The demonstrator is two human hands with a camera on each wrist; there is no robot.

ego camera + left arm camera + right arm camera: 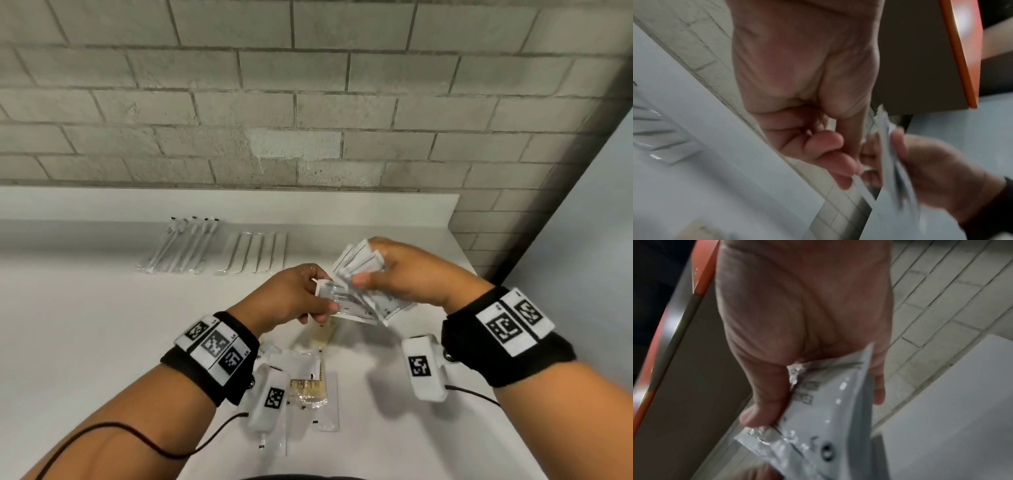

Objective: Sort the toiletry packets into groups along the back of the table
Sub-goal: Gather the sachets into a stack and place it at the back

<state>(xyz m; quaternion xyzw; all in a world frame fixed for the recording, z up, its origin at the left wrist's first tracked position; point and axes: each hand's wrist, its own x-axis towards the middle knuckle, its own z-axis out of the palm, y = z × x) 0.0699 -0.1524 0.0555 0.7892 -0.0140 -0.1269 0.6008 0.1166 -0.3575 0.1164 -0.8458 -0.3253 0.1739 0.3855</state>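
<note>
Left hand: the left hand [294,298] pinches one sachet [346,303] by its left edge, thumb on top, the printed face up.
Right hand: the right hand [404,277] grips a fanned stack [359,263] of white sachets, thumb across their front; the stack overlaps the single sachet.
Packets: both are held above the table [85,325], mid-width. Two groups already lie along the far edge, toothbrushes [181,246] on the left and slim clear packs [253,253] just beside them. Combs [308,377] in clear sleeves lie near the person, unsorted.
Risk: the sachets look glossy and slippery, so the fan could slide apart and scatter if the thumb eases while the one sachet is pulled free. Two stuck together might come away as one.
Risk of mix-up: white packets look alike, so a wrong kind could join a group unless the print is read.
Surface: smooth white tabletop with a raised back lip.
Room: grey brick wall [308,102] behind; the table ends in a corner at the right.
</note>
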